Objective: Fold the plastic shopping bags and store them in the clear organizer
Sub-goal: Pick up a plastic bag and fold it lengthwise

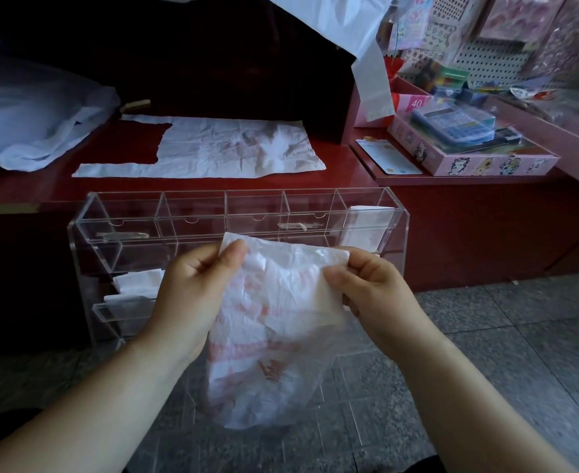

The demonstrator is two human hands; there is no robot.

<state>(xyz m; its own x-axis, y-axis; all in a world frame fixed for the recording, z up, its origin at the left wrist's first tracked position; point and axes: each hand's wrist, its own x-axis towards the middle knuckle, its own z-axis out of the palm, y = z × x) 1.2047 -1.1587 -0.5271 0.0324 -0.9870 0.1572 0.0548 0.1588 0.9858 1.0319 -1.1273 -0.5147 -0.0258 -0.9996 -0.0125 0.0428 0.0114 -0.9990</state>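
Observation:
A white plastic bag with red print [274, 322] hangs folded lengthwise in front of me. My left hand [192, 295] pinches its upper left corner and my right hand [373, 288] pinches its upper right edge. Behind the bag stands the clear organizer [192, 216], with a row of compartments along its top. A folded white bag [370, 223] sits in its top right compartment, and folded bags [134, 285] lie in its lower left slots. Another white bag [219, 146] lies flat on the red counter [349, 175] behind the organizer.
Crumpled white bags [32, 124] pile at the counter's left. A white bag [366, 46] hangs down from above at upper right. Pink boxes with a calculator [458, 131] and a pegboard of goods [486, 59] fill the right side. Grey tiled floor [503, 336] lies below.

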